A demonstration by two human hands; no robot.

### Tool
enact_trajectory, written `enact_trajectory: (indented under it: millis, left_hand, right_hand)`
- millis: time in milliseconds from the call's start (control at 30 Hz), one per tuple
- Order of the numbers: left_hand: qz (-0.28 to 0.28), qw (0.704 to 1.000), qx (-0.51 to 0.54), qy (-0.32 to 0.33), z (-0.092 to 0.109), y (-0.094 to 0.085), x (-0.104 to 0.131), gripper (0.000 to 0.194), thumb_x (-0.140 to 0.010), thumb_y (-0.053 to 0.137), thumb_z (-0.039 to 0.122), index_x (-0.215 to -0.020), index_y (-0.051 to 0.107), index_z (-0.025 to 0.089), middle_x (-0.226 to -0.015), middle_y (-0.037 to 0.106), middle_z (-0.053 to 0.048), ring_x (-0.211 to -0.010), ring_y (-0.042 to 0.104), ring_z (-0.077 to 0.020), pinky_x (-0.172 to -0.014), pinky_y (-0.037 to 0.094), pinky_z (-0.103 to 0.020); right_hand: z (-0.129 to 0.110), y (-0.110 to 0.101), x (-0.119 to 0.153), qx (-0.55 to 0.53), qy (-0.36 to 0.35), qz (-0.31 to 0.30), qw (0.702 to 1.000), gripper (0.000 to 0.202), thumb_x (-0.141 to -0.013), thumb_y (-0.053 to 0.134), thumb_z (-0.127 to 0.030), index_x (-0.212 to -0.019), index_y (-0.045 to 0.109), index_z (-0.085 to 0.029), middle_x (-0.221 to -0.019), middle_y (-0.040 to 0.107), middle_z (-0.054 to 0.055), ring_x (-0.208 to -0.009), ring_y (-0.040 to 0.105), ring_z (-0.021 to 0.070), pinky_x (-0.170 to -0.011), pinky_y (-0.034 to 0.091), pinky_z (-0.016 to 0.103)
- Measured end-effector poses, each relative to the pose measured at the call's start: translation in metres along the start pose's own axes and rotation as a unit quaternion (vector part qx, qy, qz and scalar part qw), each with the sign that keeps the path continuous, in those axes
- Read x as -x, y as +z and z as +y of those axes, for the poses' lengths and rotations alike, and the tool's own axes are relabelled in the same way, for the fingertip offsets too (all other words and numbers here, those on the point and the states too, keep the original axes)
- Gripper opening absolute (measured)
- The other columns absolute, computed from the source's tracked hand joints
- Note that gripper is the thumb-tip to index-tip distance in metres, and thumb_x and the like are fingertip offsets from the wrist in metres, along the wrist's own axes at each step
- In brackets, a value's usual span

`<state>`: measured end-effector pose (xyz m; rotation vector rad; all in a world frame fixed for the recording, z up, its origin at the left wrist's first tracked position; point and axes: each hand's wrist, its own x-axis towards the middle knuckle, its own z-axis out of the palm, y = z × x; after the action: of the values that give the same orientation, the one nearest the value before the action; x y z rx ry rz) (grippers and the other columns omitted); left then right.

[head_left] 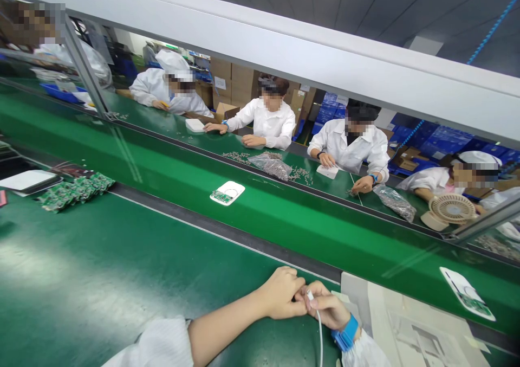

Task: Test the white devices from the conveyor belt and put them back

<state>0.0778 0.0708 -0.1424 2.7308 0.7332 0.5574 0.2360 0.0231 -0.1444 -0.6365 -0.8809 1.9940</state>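
Observation:
My left hand is closed, its curled fingers meeting the fingertips of the other hand over the green tabletop; whatever it may hold is hidden. A white cable with a small plug end is pinched in my right hand, between thumb and fingers. The cable hangs down from there past the bottom edge of the view. A blue wristband sits on my right wrist.
Beyond a dark rail, a green conveyor belt carries white housings with circuit boards. Stacked circuit boards lie at left, a taped paper sheet at right. Several people in white work across the belt, near a fan.

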Motion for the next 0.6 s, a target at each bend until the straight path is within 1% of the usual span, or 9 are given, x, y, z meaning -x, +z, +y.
enact_trajectory:
  millis: [133, 233, 367, 433, 467, 533, 600]
  left_hand:
    - [0.0, 1.0, 0.004, -0.005, 0.001, -0.001, 0.0, 0.03, -0.07, 0.059, 0.043, -0.061, 0.045, 0.018, -0.055, 0.047, 0.002, -0.059, 0.048, -0.0156, -0.06, 0.035, -0.027]
    - [0.001, 1.0, 0.015, -0.006, 0.001, -0.002, 0.0, 0.031, -0.071, 0.057, 0.045, -0.062, 0.046, 0.018, -0.056, 0.048, 0.001, -0.058, 0.047, -0.0154, -0.059, 0.034, -0.027]
    - [0.018, 0.999, 0.04, -0.01, 0.002, -0.004, 0.0, 0.029, -0.073, 0.055, 0.046, -0.066, 0.051, 0.018, -0.058, 0.051, 0.0, -0.061, 0.047, -0.0163, -0.062, 0.035, -0.028]
    - [0.042, 0.997, 0.061, -0.011, 0.002, -0.006, 0.001, 0.029, -0.072, 0.056, 0.046, -0.078, 0.056, 0.017, -0.065, 0.055, -0.001, -0.067, 0.048, -0.018, -0.067, 0.036, -0.03]
    - [0.057, 0.996, 0.074, -0.006, 0.002, -0.007, 0.002, 0.034, -0.07, 0.058, 0.046, -0.087, 0.057, 0.017, -0.07, 0.058, -0.002, -0.071, 0.049, -0.0192, -0.07, 0.036, -0.032]
    - [0.085, 0.991, 0.098, 0.013, 0.0, -0.011, 0.002, 0.05, -0.066, 0.059, 0.048, -0.104, 0.055, 0.017, -0.08, 0.06, -0.005, -0.079, 0.048, -0.0217, -0.077, 0.035, -0.036]
    - [0.109, 0.988, 0.107, 0.034, -0.009, -0.017, 0.001, 0.057, -0.066, 0.058, 0.05, -0.111, 0.052, 0.016, -0.087, 0.06, -0.007, -0.083, 0.047, -0.0233, -0.081, 0.035, -0.039]
  right_hand:
    - [0.001, -0.001, 0.0, -0.002, -0.004, -0.001, 1.0, 0.008, -0.059, 0.07, -0.016, -0.066, 0.067, -0.016, -0.07, 0.061, 0.002, -0.067, 0.051, 0.0121, -0.063, 0.035, 0.024]
    - [0.001, -0.001, 0.0, -0.001, -0.004, 0.003, 1.0, 0.007, -0.058, 0.071, -0.018, -0.064, 0.067, -0.016, -0.071, 0.06, 0.002, -0.066, 0.05, 0.0122, -0.064, 0.035, 0.025]
    - [-0.001, 0.001, 0.0, -0.009, 0.0, 0.011, 1.0, 0.008, -0.058, 0.072, -0.019, -0.063, 0.067, -0.016, -0.075, 0.06, 0.003, -0.066, 0.051, 0.012, -0.066, 0.036, 0.026]
    - [-0.002, 0.002, -0.001, -0.016, -0.002, 0.011, 1.0, 0.008, -0.059, 0.072, -0.018, -0.064, 0.067, -0.016, -0.077, 0.06, 0.003, -0.07, 0.052, 0.013, -0.066, 0.036, 0.026]
    - [-0.003, 0.003, -0.001, -0.015, -0.004, 0.007, 1.0, 0.007, -0.06, 0.071, -0.019, -0.064, 0.067, -0.015, -0.077, 0.059, 0.004, -0.07, 0.052, 0.0131, -0.065, 0.036, 0.026]
    - [-0.004, 0.004, -0.002, -0.014, -0.007, -0.005, 1.0, 0.007, -0.062, 0.07, -0.02, -0.063, 0.067, -0.013, -0.075, 0.058, 0.004, -0.066, 0.051, 0.0123, -0.063, 0.037, 0.025]
    - [-0.004, 0.006, -0.002, -0.018, -0.004, -0.008, 1.0, 0.008, -0.063, 0.07, -0.019, -0.063, 0.067, -0.012, -0.072, 0.056, 0.003, -0.064, 0.05, 0.0116, -0.065, 0.039, 0.027]
